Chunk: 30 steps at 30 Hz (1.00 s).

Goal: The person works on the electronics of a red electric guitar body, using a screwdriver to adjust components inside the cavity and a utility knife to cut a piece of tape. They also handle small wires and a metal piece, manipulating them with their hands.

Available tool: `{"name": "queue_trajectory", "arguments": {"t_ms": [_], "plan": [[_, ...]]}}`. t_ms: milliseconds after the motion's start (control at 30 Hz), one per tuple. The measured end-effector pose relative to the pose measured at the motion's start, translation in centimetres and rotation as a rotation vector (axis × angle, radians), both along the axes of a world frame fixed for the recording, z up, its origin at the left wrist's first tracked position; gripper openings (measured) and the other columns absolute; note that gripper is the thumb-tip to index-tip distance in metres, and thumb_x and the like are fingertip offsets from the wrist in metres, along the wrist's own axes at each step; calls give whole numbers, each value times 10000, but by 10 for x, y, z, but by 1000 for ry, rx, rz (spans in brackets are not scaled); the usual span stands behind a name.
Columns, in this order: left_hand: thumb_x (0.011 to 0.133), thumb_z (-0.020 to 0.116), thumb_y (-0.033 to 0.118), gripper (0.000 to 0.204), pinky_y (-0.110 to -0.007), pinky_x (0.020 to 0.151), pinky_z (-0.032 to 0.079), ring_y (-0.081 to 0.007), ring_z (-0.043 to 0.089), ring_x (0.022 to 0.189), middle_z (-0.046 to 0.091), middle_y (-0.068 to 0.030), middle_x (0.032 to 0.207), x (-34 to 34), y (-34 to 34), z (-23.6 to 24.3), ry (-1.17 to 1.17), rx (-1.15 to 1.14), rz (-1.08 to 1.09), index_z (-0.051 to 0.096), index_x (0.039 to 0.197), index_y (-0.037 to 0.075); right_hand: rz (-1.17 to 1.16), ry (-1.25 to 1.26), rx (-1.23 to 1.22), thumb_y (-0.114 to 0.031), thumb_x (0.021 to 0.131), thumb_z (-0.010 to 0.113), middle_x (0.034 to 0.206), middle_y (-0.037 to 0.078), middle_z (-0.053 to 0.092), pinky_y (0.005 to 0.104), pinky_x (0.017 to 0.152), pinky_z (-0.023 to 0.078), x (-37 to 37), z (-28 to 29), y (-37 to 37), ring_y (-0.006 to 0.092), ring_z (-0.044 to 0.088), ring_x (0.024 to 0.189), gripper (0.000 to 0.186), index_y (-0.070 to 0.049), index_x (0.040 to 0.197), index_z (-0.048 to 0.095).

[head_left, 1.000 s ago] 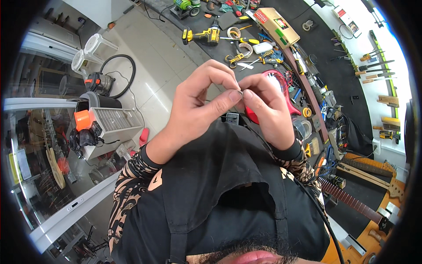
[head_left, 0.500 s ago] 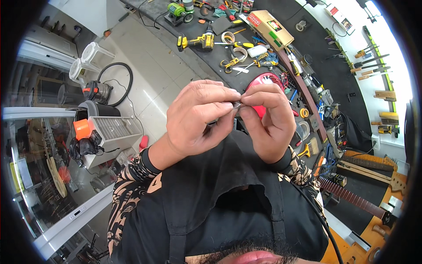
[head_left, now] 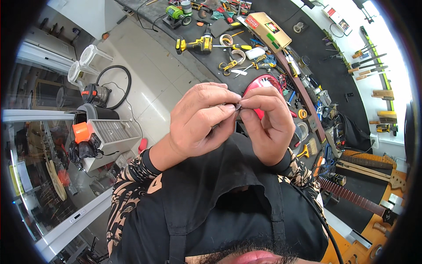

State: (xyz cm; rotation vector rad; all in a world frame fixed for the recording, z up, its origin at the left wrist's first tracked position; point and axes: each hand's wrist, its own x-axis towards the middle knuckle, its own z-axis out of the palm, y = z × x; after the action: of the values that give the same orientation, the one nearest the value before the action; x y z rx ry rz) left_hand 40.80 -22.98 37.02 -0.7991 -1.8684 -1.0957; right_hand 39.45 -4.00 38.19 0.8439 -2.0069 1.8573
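Observation:
My left hand point(head_left: 200, 121) is closed, its fingertips pinched on a small dark piece point(head_left: 238, 107) that is too small to make out. My right hand point(head_left: 268, 123) pinches that same piece from the right with thumb and forefinger, so the fingertips of both hands almost touch. Both hands are held above my black apron point(head_left: 202, 185). Behind them, on the workbench, lies a glossy red object point(head_left: 257, 81), partly hidden by my right hand, with loose wires beside it.
The cluttered workbench point(head_left: 184, 66) holds a yellow cordless drill point(head_left: 202, 44), a cardboard box point(head_left: 268, 28) and several hand tools. A guitar neck point(head_left: 351, 196) lies at right. A shop vacuum point(head_left: 96, 94) and white stools point(head_left: 90, 57) stand on the tiled floor at left.
Since one second ago both hands have shifted downward in the picture, and my left hand has rolled so its fingers cover more of the thumb. Little differs from half a second ago.

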Motion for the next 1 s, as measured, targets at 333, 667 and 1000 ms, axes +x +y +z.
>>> {"name": "queue_trajectory", "arguments": {"t_ms": [333, 667, 1000], "plan": [[786, 853, -134, 391, -413, 818, 663, -351, 793, 955, 786, -210, 1156, 3, 4, -1, -26, -2, 31, 680, 1112, -6, -7, 59, 16, 116, 847, 824, 1056, 115, 764, 321, 815, 583, -2, -3, 1, 231, 738, 947, 260, -9, 1064, 756], [789, 833, -150, 384, -384, 766, 651, -328, 799, 917, 798, -207, 1115, 5, 8, -1, -61, 26, 41, 670, 1103, -1, -27, 45, 36, 105, 837, 839, 1058, 121, 777, 343, 836, 585, 0, -3, 4, 253, 747, 960, 284, -14, 1082, 757], [794, 830, -152, 366, -373, 746, 645, -319, 797, 902, 800, -207, 1094, 4, 11, -1, -63, 42, 48, 656, 1077, -1, -62, 56, 34, 103, 852, 844, 1065, 123, 790, 338, 834, 585, 1, -5, 5, 249, 748, 953, 262, -11, 1078, 773]]}}
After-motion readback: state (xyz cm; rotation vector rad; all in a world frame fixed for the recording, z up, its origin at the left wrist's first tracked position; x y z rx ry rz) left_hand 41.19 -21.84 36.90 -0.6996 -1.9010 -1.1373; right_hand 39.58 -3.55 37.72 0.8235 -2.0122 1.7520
